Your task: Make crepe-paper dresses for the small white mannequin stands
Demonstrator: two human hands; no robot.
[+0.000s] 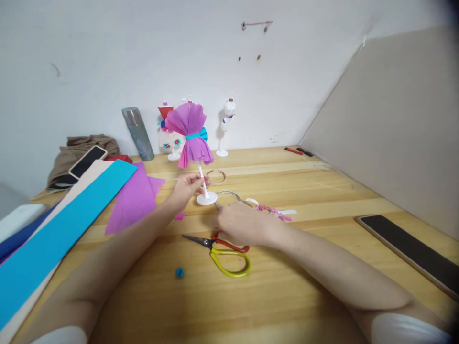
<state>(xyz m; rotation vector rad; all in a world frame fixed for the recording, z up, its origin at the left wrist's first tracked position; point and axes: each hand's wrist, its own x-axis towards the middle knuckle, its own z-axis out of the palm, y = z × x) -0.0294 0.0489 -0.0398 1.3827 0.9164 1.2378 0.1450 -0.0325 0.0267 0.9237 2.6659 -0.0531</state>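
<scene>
My left hand (191, 185) is closed around the white stem of a small stand (207, 198), holding it nearly upright over the table. The stand carries a doll-size dress of pleated purple crepe paper (188, 119), gathered at the waist by a blue paper band with a bow (197, 135). My right hand (238, 222) is curled, back of the hand up, beside a roll of tape (229, 193); whatever is under its fingers is hidden. Just below it lie scissors (211, 244) with one red and one yellow handle. A small blue paper piece (180, 272) sits nearer me.
On the left are long blue paper strips (71, 234), purple paper (131, 200), a phone (88, 161) and a thermos (138, 134). Other small doll stands (222, 152) stand by the wall. Pink scraps (274, 211) lie right of centre, and another phone (409, 251) lies at far right.
</scene>
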